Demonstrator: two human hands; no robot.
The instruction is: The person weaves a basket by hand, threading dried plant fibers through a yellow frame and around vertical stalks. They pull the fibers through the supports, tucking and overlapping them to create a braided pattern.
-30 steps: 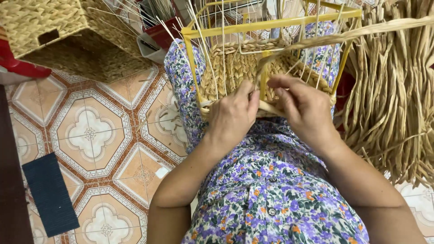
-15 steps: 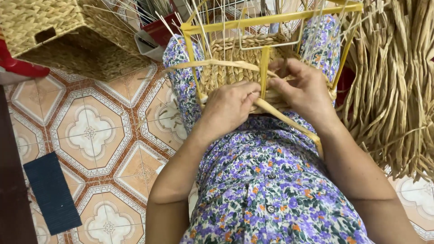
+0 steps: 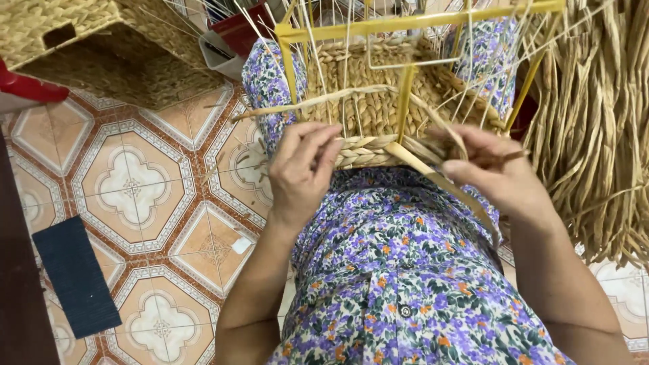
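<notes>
A half-woven straw basket [image 3: 378, 101] sits on my lap inside a yellow wire frame [image 3: 405, 23]. My left hand [image 3: 303, 165] presses its fingers on the braided rim [image 3: 365, 150] at the near edge. My right hand [image 3: 497, 172] pinches a long dry straw strand [image 3: 439, 182] that runs from the rim down across my floral dress [image 3: 405, 270]. Another loose strand [image 3: 304, 103] crosses the frame toward the left. Thin white wire uprights stick up through the weave.
A bundle of dry straw [image 3: 595, 128] hangs at the right. A finished woven basket [image 3: 81, 40] lies at upper left by a red container [image 3: 236, 27]. Patterned floor tiles [image 3: 135, 182] lie left, with a dark mat [image 3: 74, 277].
The view has closed in on the basket. My right hand has pulled the strand rightward and toward me, and my left hand has shifted left along the braided rim.
</notes>
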